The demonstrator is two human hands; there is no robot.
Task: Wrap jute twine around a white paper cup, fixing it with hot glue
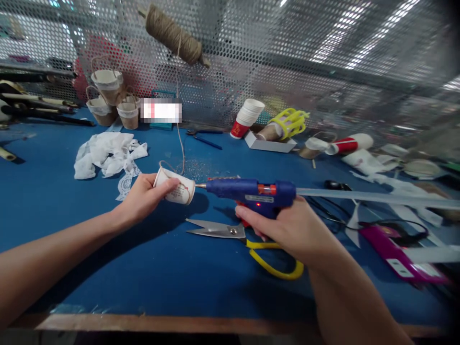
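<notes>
Holds a small white paper cup (176,186) tipped on its side, pinched in the left fingers (166,189). Grips a blue glue gun (233,188) in the right fingers (251,216), with its metal tip (201,186) right at the end of the cup. Below the gun, on the blue worktop (143,282), yellow-handled scissors (233,232). Farther back, crumpled white cloth (104,152) and little pots (108,86). Behind, a metal wall full of holes (230,67), with brown string (180,143) running from a big roll (172,36) down to the cup
</notes>
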